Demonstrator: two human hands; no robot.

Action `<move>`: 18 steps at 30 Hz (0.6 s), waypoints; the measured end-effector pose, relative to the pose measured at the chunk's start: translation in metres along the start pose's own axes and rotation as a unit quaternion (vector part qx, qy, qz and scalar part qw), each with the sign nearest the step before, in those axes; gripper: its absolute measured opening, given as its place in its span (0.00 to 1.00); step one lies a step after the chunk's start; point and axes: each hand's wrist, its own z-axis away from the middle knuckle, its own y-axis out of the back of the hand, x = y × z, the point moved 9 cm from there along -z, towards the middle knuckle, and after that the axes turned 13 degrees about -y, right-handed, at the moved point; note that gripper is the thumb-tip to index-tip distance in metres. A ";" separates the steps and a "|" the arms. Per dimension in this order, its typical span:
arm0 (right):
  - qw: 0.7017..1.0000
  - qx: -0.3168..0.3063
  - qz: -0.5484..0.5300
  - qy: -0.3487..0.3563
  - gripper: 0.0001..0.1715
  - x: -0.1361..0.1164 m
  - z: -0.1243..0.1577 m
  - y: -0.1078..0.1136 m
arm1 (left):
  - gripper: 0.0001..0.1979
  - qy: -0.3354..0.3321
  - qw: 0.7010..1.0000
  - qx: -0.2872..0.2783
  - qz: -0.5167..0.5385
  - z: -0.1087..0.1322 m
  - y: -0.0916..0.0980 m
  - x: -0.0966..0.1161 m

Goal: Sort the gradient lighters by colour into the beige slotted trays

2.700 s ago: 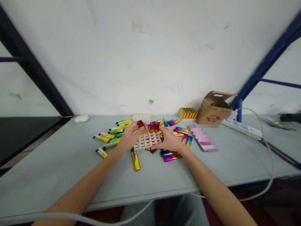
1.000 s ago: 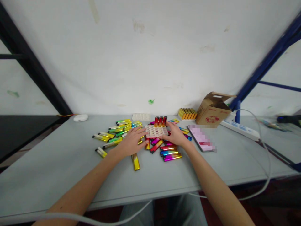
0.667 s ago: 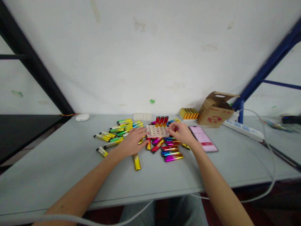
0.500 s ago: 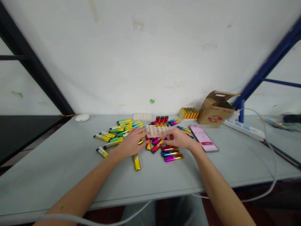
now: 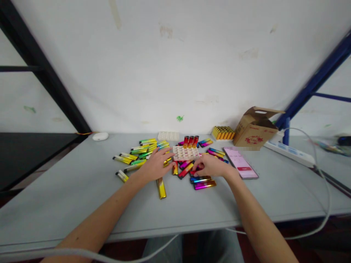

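Perforated cream tray (image 5: pixel 183 153) lies flat near the centre of the grey table (image 5: pixel 68 204), among scattered gradient metallic lighters (image 5: pixel 142 149). Three red-and-gold lighters (image 5: pixel 190 141) stand upright at its far edge; cannot tell whether they sit in its holes or just behind it.

Left hand (image 5: pixel 155 166): fingers (image 5: pixel 166 156) spread and extended, almost flat, tips at the tray's left edge; no grasp seen. Right hand (image 5: pixel 212 166): fingers (image 5: pixel 197 168) curled downward, partly closed, tips among lighters just below the tray's right corner; cannot tell whether one is pinched.

Just below the right hand, a blue-gradient lighter (image 5: pixel 200 179) and a magenta-gold lighter (image 5: pixel 204 185) lie side by side. Gold lighter (image 5: pixel 161 188) lies apart, below the left hand.

Upper right: block of orange-yellow lighters (image 5: pixel 223 133), open cardboard box (image 5: pixel 255 128). Right of the right hand: phone (image 5: pixel 240 162) with pink screen; farther right, power strip (image 5: pixel 287 154). Upper left: second cream tray (image 5: pixel 168 136), white oval case (image 5: pixel 100 136).
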 end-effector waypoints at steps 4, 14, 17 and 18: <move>1.000 0.006 -0.019 0.011 0.06 -0.003 0.002 0.000 | 0.16 -0.003 1.000 0.011 0.003 0.000 0.002 0.001; 0.930 0.107 -0.345 0.063 0.18 -0.003 0.004 0.035 | 0.14 -0.026 0.998 0.050 -0.015 -0.001 0.008 0.003; 0.872 0.105 -0.475 0.051 0.23 0.004 -0.002 0.033 | 0.15 -0.020 0.998 0.050 -0.012 0.000 0.006 0.000; 0.847 0.097 -0.520 0.046 0.24 0.005 -0.005 0.031 | 0.15 -0.019 0.999 0.049 -0.011 0.000 0.005 -0.001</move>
